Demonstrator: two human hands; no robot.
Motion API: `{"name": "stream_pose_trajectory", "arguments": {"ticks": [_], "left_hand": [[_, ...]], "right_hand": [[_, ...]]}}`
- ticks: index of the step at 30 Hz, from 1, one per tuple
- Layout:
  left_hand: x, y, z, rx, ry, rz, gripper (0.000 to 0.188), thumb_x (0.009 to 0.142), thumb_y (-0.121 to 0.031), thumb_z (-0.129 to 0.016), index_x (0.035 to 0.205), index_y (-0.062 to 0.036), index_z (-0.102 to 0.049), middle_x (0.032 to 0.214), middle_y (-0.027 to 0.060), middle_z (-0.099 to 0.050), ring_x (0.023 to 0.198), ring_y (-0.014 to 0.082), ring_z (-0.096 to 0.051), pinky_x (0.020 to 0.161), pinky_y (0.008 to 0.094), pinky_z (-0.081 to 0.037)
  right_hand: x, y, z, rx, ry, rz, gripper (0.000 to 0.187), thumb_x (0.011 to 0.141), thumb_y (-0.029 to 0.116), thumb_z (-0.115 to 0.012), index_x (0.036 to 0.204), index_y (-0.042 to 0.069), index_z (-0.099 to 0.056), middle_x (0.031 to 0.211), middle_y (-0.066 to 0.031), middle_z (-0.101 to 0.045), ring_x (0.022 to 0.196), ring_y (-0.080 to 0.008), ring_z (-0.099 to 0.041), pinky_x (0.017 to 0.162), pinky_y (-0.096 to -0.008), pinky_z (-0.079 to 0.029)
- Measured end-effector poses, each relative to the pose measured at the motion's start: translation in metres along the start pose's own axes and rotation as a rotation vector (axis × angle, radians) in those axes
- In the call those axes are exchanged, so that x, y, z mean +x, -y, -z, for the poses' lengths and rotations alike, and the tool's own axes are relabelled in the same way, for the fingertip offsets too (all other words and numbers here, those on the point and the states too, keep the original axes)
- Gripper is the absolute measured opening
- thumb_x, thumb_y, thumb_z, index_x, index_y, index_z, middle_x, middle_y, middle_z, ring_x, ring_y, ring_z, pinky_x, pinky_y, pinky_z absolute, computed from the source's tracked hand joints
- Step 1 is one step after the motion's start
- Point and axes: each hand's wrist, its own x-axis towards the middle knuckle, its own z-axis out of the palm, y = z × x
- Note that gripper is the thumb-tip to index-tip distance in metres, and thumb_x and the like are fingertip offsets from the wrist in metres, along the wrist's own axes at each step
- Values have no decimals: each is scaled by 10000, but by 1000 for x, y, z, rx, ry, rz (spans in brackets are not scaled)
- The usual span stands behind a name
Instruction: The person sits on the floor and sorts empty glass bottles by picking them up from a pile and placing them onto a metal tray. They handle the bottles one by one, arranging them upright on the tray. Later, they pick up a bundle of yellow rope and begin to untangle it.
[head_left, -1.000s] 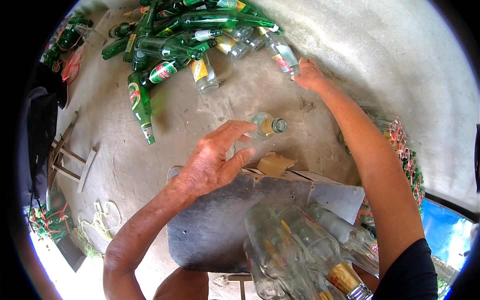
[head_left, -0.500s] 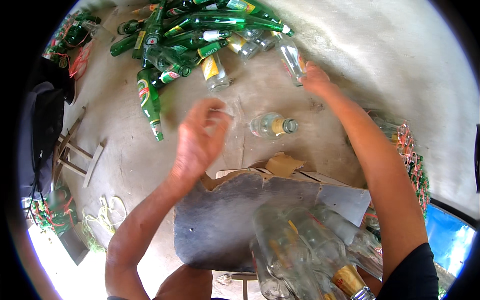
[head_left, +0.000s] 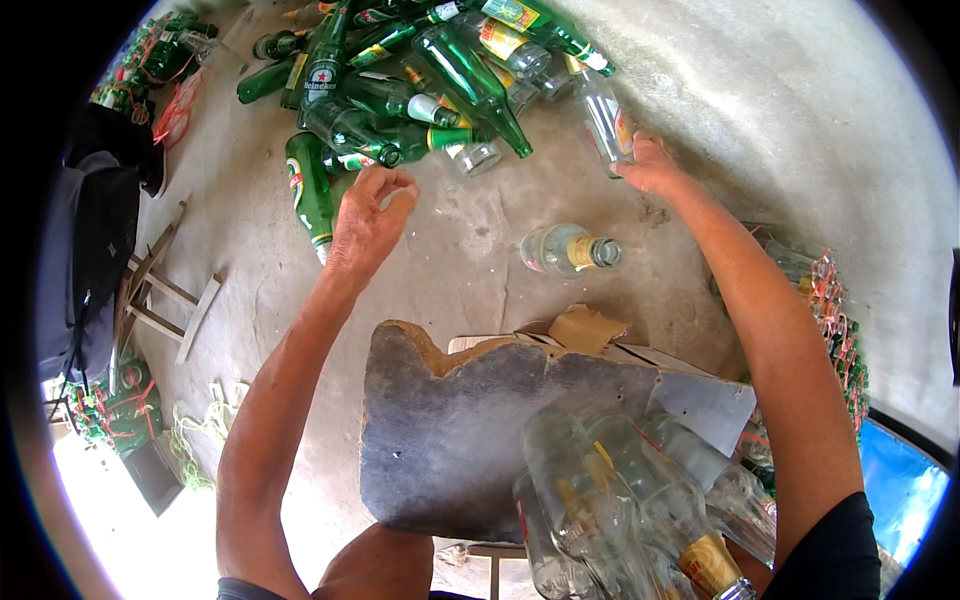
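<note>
The sorting of bottles looks partly done, judging by how they lie. A cluster of clear glass bottles [head_left: 620, 500] already rests at about 5 o'clock, against the torn grey cardboard sheet [head_left: 450, 440] near the person's knees. A large heap of green bottles [head_left: 400, 90] still lies on the concrete floor [head_left: 450, 250] at 12 o'clock, with a few clear ones mixed in. The right hand [head_left: 650, 165], at about 1 o'clock, has its grip closed around a clear bottle [head_left: 608, 115] at the edge of the heap. The left hand [head_left: 368, 215], at about 11 o'clock, hovers over the green bottles with its fingers loosely curled and nothing in them. One clear bottle with a yellow label [head_left: 565, 250] lies alone on the floor between heap and cardboard. Much of the pile seems left to go through.
</note>
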Motion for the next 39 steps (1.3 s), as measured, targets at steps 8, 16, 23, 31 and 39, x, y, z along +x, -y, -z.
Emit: {"name": "stream_pose_trajectory", "arguments": {"ticks": [8,16,23,31,39], "left_hand": [[-2,7,-10,-111,34,-24,284,992,-153,-713,1234,-19,-653,1603,141,-475,1332,224,-581,1091,363,-470],[1,45,-7,-45,116,-73,335,978,-88,-713,1290,-8,-622,1547,150,-528,1377,245,-553,1164,386,-442],[-21,73,-2,17,114,-77,295,927,-108,-730,1203,-28,-663,1369,110,-664,1189,222,-666,916,356,-558],[-32,80,4,83,112,-147,229,920,-89,-710,1146,-71,-684,1354,85,-676,1143,234,-677,915,368,-553],[-29,80,6,112,153,-120,229,947,-20,-690,1174,-49,-688,1370,83,-658,1222,182,-637,904,334,-598]], "right_hand": [[-11,5,10,59,58,4,751,814,422,-821,1361,-42,-598,1397,-262,-601,1320,-382,-593,1091,-445,-484],[-30,12,17,97,166,-94,721,774,376,-849,1300,-54,-607,1239,-266,-687,1168,-363,-676,969,-447,-532],[-38,6,2,171,145,-100,626,733,353,-830,1197,-39,-679,1085,-217,-739,1025,-337,-722,860,-425,-560],[-57,-10,6,241,360,-198,578,691,284,-856,1126,-63,-701,881,-157,-723,771,-288,-721,690,-412,-575],[-121,-30,40,410,513,-301,720,791,299,-815,1369,-59,-579,1173,-188,-667,1041,-294,-677,884,-447,-599]]}}
